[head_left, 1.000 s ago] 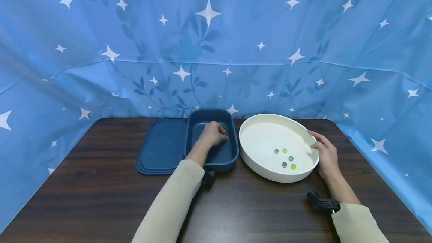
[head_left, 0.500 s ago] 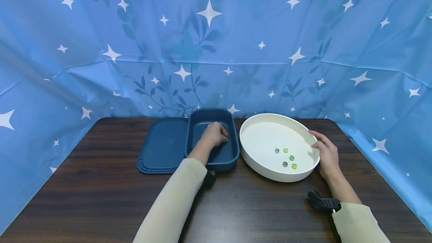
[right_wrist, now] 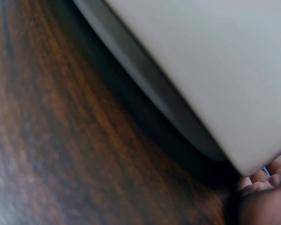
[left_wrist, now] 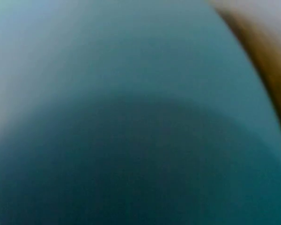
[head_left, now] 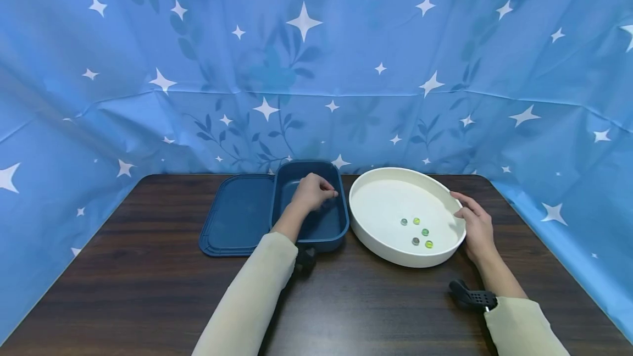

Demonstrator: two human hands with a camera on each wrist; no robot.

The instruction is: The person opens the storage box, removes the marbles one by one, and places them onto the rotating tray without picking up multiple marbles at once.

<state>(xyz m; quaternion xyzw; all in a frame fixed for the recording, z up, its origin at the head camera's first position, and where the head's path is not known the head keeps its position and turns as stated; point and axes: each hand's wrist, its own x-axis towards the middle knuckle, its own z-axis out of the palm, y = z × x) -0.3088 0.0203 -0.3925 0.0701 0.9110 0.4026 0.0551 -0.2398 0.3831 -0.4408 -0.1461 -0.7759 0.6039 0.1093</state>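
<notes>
My left hand [head_left: 311, 191] is over the inside of a dark blue rectangular box [head_left: 316, 242], fingertips pinched together, seemingly on a marble too small to make out. Its fingers hide part of the box floor. The left wrist view has only a blurred blue-green surface. With thumb and fingers, my right hand [head_left: 476, 229] grips the right side of a round white tray [head_left: 381, 199]. Several glass marbles, among them a yellow-green marble [head_left: 428, 244] and a green marble [head_left: 425, 232], lie in the tray. In the right wrist view, fingers [right_wrist: 260, 177] curl at the tray's edge.
Left of the box, a flat blue lid [head_left: 239, 216] lies on the dark wooden table [head_left: 376, 301]. The tray stands close against the box's right side. A blue starry curtain [head_left: 306, 70] hangs behind the table's back edge.
My left hand has risen slightly and shifted right inside the box; the green marbles seen by its fingers earlier no longer show. The right hand and the tray hold still.
</notes>
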